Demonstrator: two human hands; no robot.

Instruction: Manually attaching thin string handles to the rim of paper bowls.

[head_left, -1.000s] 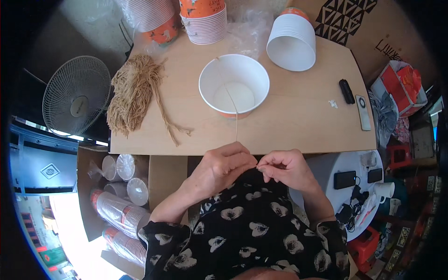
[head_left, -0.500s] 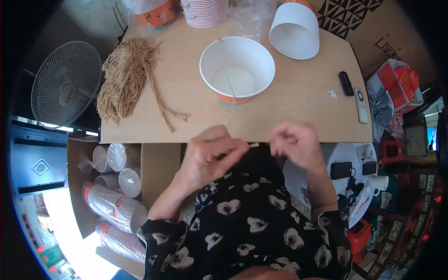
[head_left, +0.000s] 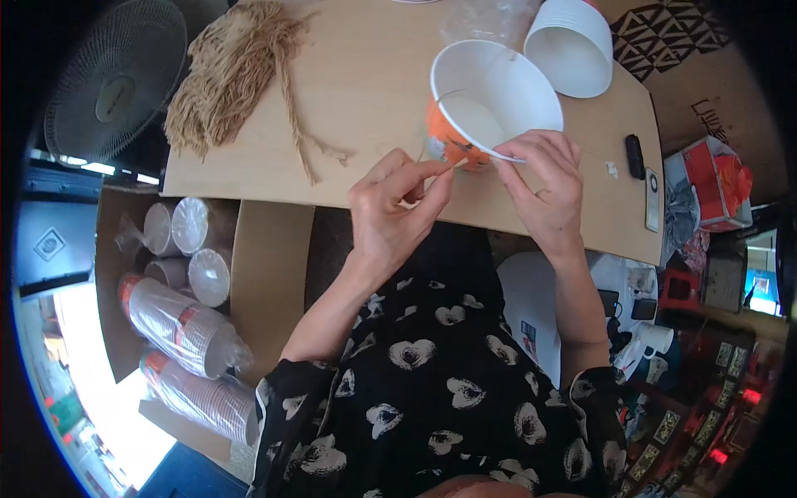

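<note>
A large paper bucket [head_left: 523, 95], white inside and orange printed outside, leans tilted on the table in front of me. My right hand [head_left: 544, 187] has the near right part of its rim between thumb and fingers. My left hand [head_left: 394, 203] pinches the pale end of a thin tan cord [head_left: 459, 164] just beside the bucket's lower side. A piece of that cord shows over the bucket's left rim, and another bit sits at the far rim. To the left lies a thick bundle of tan cords [head_left: 224, 79], a few strands trailing from it.
Nested white buckets [head_left: 569, 54] lie at the back right by a clear plastic bag [head_left: 490, 21]. Along the right edge are a phone [head_left: 652, 199] and a black object [head_left: 635, 156]. An open carton [head_left: 270, 282] with plastic-wrapped cups stands at lower left, below a fan [head_left: 114, 95].
My right hand, in the air before, has closed on the bucket's rim, and the bucket has tipped. My left hand has moved up toward it with the cord end. The view has shifted.
</note>
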